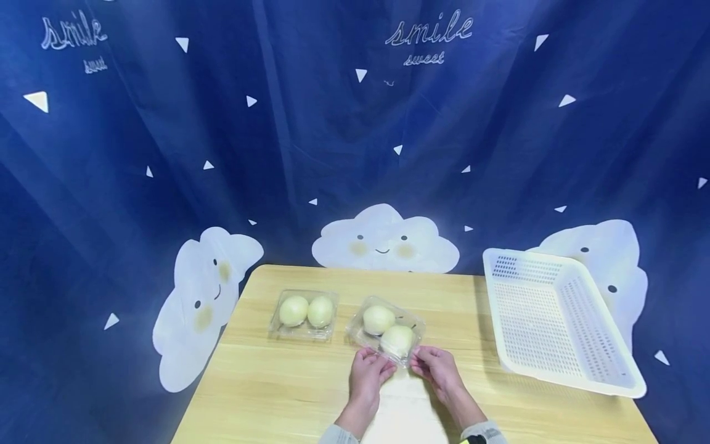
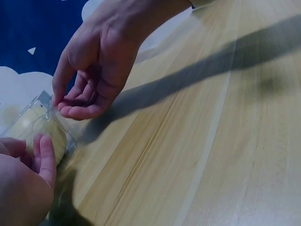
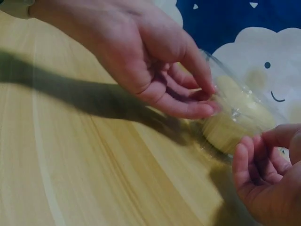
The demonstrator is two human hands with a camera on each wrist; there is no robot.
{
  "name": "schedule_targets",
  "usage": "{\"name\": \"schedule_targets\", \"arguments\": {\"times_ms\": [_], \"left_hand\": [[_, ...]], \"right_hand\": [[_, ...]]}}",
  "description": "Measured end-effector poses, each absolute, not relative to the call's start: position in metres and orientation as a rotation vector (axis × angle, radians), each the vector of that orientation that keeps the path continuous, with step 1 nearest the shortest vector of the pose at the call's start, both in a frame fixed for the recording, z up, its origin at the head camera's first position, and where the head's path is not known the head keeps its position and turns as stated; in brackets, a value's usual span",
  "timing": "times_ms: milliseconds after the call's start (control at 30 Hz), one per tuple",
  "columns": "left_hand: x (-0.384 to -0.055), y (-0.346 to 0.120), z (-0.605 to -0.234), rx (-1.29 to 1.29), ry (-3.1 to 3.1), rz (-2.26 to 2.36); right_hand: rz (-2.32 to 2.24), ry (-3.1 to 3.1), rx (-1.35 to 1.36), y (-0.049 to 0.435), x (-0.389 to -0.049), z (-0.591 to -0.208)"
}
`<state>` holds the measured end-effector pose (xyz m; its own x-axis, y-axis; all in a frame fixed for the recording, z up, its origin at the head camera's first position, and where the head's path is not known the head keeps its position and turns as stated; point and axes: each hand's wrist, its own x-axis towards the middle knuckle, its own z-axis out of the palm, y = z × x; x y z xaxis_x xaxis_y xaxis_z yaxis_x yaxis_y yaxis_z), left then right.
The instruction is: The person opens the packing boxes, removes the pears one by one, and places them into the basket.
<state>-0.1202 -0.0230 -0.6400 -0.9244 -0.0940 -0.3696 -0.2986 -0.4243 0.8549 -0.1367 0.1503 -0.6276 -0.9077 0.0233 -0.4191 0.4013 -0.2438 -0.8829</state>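
A clear plastic clamshell box (image 1: 357, 330) with two pale yellow pears (image 1: 379, 320) inside sits on the table, turned at an angle. At its near side my left hand (image 1: 366, 379) pinches the edge between thumb and fingers. My right hand (image 1: 438, 372) pinches the same box at its near right corner, thumb and forefinger together on the thin rim. The right wrist view shows the left hand (image 3: 164, 70) with fingertips on the plastic, close beside the pears. A second clear box (image 1: 302, 333), also holding two pears (image 1: 294, 311), stands to the left, apart from both hands.
A white perforated plastic basket (image 1: 501, 351) stands at the right side of the light wooden table (image 1: 266, 388), overhanging its edge in the head view. Behind the table hangs a dark blue curtain (image 1: 333, 135) printed with white clouds and triangles.
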Motion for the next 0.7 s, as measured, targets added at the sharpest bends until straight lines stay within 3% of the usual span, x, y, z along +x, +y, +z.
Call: {"name": "schedule_targets", "arguments": {"times_ms": [700], "left_hand": [[-0.127,-0.029,-0.635,-0.499,1.610,2.456]], "right_hand": [[-2.158,2.000,0.635,0.148,-0.138,-0.608]]}}
